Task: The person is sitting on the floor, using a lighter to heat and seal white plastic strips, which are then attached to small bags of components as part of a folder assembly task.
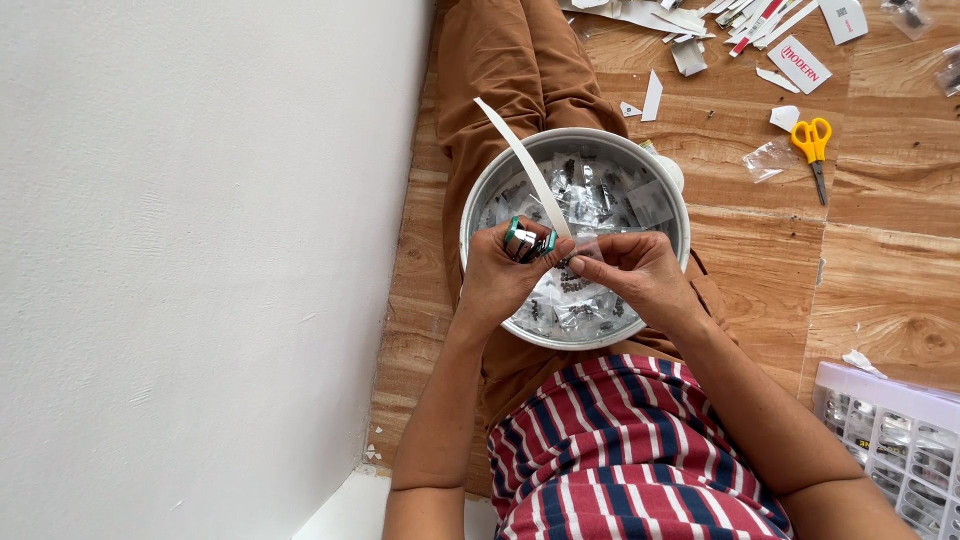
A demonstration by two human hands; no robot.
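My left hand (497,275) grips a small green and silver stapler (529,240) over a round metal bowl (478,200) that rests on my lap. My right hand (630,272) pinches a small clear plastic packet (578,262) right beside the stapler's mouth. A long white paper strip (520,160) rises from between the two hands toward the upper left. The bowl is filled with several small clear packets (600,195) holding dark bits.
A white wall (200,250) runs along the left. On the wooden floor lie yellow-handled scissors (814,150), paper scraps and cut cards (700,25), and a loose clear bag (766,160). A clear compartment organiser box (895,435) sits at lower right.
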